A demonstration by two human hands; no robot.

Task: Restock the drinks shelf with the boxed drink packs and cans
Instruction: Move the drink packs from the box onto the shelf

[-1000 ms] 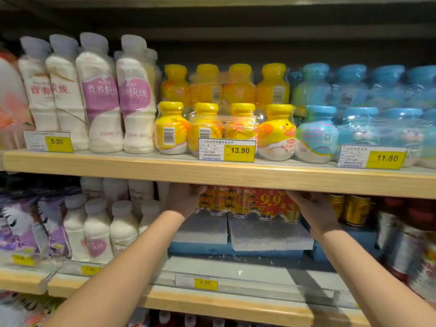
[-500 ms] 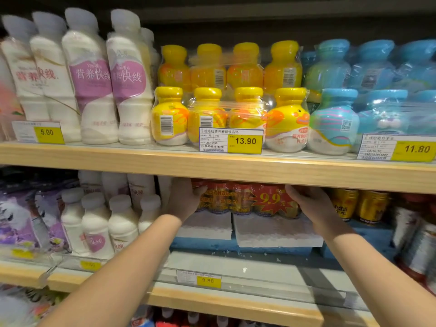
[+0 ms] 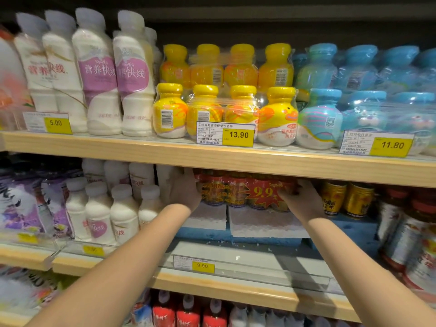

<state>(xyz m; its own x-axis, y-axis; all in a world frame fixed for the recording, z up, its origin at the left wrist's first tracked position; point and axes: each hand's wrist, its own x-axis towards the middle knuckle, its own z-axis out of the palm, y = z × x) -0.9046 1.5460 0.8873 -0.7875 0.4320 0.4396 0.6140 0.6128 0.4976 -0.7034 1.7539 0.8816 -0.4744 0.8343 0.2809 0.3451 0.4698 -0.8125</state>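
A shrink-wrapped can pack (image 3: 243, 192) in red wrap with a "9.9" burst stands on white foam blocks (image 3: 264, 223) on the middle shelf (image 3: 236, 286). My left hand (image 3: 182, 191) grips its left end, fingers reaching behind it. My right hand (image 3: 300, 200) holds its right end, thumb on the front of the wrap. The pack's top is hidden by the wooden shelf board above. Both forearms reach up from the bottom corners.
Gold cans (image 3: 346, 199) stand just right of the pack, white milk bottles (image 3: 111, 208) just left. The upper shelf (image 3: 212, 159) carries white, yellow and blue bottle packs. Blue foam (image 3: 236, 237) lies under the white blocks. Red-labelled jars (image 3: 410, 237) fill the far right.
The pack and both hands have stayed in place on the foam blocks. The camera has shifted slightly, bringing the shelves a little lower and closer.
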